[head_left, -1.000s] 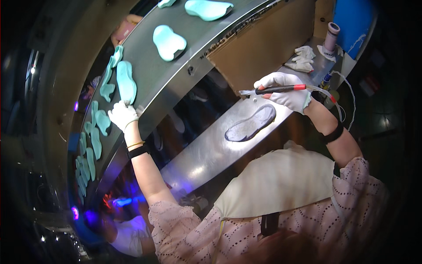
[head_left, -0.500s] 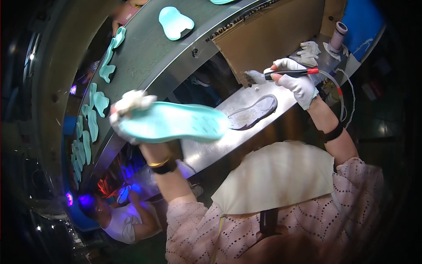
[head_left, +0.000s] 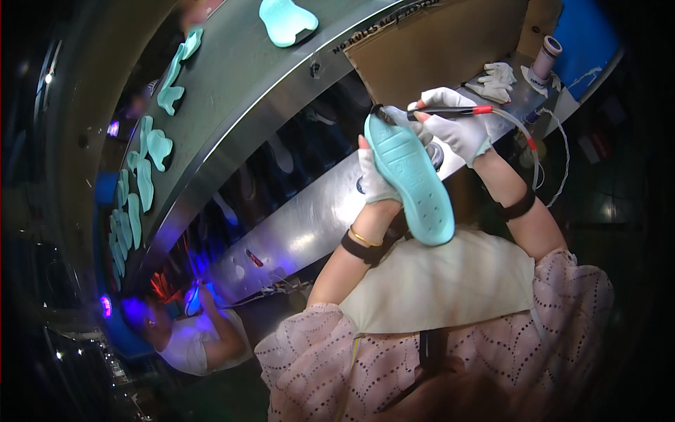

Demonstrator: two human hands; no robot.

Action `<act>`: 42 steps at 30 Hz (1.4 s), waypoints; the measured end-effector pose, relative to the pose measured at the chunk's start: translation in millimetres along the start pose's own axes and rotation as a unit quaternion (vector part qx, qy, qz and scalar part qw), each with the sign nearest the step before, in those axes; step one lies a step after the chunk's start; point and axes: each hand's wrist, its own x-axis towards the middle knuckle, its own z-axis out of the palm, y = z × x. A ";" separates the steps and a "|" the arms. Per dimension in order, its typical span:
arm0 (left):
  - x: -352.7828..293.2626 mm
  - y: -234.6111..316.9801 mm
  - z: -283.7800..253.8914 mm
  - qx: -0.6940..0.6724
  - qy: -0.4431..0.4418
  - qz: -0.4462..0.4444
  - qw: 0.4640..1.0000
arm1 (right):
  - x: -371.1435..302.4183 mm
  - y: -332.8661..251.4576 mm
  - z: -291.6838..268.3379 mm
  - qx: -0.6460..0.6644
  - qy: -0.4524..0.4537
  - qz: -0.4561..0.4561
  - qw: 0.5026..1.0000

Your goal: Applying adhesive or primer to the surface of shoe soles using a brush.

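Note:
A teal insole point(head_left: 411, 179), tilted with its heel end up and away from me, is in my left hand point(head_left: 376, 174). That hand wears a white glove with bare fingertips and grips the insole's left edge. My right hand point(head_left: 457, 130), gloved likewise, is closed around a slim black-and-red glue brush point(head_left: 453, 111) with a tube trailing from its back. The brush's pale tip lies at the heel end of the insole, and I cannot tell whether it touches. Behind the insole, a dark grey shoe sole point(head_left: 437, 155) shows only at its edge on the metal bench point(head_left: 309, 204).
A curved green conveyor point(head_left: 232, 77) carries several teal insoles point(head_left: 145, 184). Cardboard point(head_left: 436, 53) stands behind the bench. White gloves point(head_left: 498, 79) and a pink cylinder point(head_left: 546, 58) lie farther right. Another person point(head_left: 200, 337) works at lower left under purple light.
My left hand has brought the insole right, from beside the conveyor to the brush, turning it more upright over the shoe sole. My right hand with the brush has shifted slightly left.

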 end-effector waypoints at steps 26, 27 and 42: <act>-54.0 -10.1 -32.0 0.079 0.161 0.027 0.983 | -83.2 27.4 -4.8 0.007 -0.113 0.122 0.986; -57.7 -12.2 -49.9 0.105 0.129 -0.001 0.986 | -87.7 28.5 -4.3 0.002 -0.127 0.110 0.986; -20.5 16.8 -38.1 -0.078 -0.047 0.125 0.988 | -81.3 -1.6 22.1 0.038 -0.081 0.115 0.989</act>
